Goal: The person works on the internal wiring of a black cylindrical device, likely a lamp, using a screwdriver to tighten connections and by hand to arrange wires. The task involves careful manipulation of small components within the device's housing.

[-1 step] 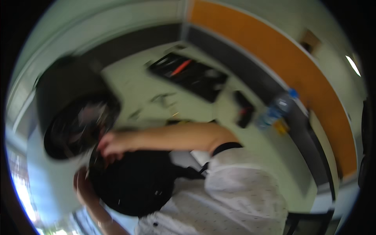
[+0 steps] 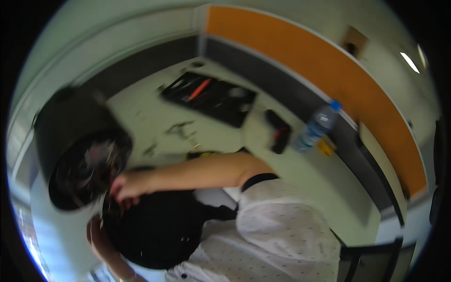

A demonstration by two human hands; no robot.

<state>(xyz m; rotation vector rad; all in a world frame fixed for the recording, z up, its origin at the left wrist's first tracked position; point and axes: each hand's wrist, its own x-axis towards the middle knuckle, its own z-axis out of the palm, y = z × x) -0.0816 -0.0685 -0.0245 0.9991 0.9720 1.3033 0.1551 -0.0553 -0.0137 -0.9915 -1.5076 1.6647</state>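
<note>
A large black rounded housing (image 2: 159, 230) rests against my white shirt. My left hand (image 2: 95, 233) has its fingers curled round the housing's left edge, partly hidden. My right arm reaches across the top of it, and my right hand (image 2: 126, 189) has its fingers pinched together at its upper left rim. What those fingers hold is too blurred to tell. Just beyond my hands a dark cylindrical shell (image 2: 70, 127) lies tipped, its open end toward me, with wire-like and shiny parts inside.
On the pale desk (image 2: 141, 122) lie small dark parts (image 2: 181, 128) and an open black tool case (image 2: 211, 98) with a red-orange tool (image 2: 199, 89). A black-and-red power tool (image 2: 279, 134) and a water bottle (image 2: 319, 127) stand by the orange-and-grey partition (image 2: 300, 51). A chair (image 2: 371, 258) is at lower right.
The whole view has shifted, so the desk things sit further left and mostly lower. My hands keep their places at the black housing's edge.
</note>
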